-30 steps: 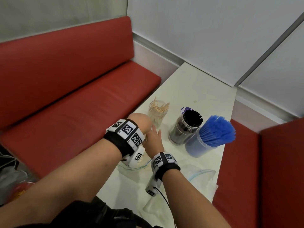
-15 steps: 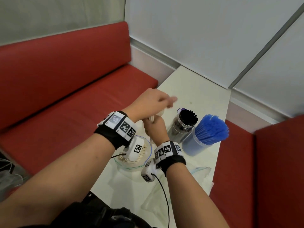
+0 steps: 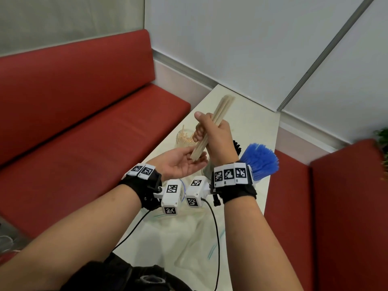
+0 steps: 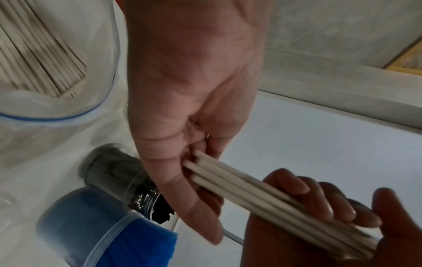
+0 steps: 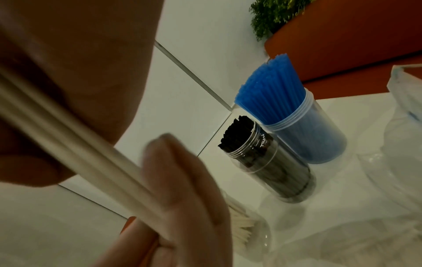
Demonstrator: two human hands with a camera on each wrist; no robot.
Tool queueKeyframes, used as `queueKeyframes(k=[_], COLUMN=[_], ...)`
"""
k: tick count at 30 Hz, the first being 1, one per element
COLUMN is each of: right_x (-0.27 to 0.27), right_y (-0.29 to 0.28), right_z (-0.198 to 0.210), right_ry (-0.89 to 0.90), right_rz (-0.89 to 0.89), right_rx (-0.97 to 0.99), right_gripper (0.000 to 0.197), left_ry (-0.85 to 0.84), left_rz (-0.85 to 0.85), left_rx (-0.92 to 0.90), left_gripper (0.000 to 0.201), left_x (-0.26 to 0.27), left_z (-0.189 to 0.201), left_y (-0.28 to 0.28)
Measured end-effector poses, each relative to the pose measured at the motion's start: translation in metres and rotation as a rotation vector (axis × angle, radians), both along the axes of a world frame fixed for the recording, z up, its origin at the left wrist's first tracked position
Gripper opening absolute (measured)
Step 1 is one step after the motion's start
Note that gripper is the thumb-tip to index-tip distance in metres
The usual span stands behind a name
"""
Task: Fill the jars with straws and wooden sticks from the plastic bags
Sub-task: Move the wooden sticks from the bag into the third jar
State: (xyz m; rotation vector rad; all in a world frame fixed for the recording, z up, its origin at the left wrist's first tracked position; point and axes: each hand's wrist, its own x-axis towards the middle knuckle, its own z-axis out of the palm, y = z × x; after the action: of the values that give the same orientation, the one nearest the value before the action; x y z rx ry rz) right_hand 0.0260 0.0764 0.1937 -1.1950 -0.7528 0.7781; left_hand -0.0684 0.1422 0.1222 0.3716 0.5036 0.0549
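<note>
Both forearms reach forward; the right hand [image 3: 212,137] is fisted, raised, while the left hand [image 3: 178,164] lies palm-up, fingers straight, just beneath it.

Even, soft indoor light; wide-angle bending at edges; wrist views dimmer, motion-blurred, grainy up close

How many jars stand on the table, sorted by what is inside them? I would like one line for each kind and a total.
Jar of blue straws: 1
Jar of black straws: 1
Jar of wooden sticks: 1
Total: 3 jars
</note>
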Motion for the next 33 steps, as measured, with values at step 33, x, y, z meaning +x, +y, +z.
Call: queueKeyframes(k=[33], right_x=[0.089], right_y=[0.071], right_z=[-0.003], right_ry=[-0.457], right_rz=[-0.274], right_rx=[-0.380], right_gripper=[0.008], left_ry=[0.526], left_rz=[0.190], left_rx=[0.723], left_gripper=[0.021], left_x=[-0.010], left_z=[-0.056], left_y=[0.060])
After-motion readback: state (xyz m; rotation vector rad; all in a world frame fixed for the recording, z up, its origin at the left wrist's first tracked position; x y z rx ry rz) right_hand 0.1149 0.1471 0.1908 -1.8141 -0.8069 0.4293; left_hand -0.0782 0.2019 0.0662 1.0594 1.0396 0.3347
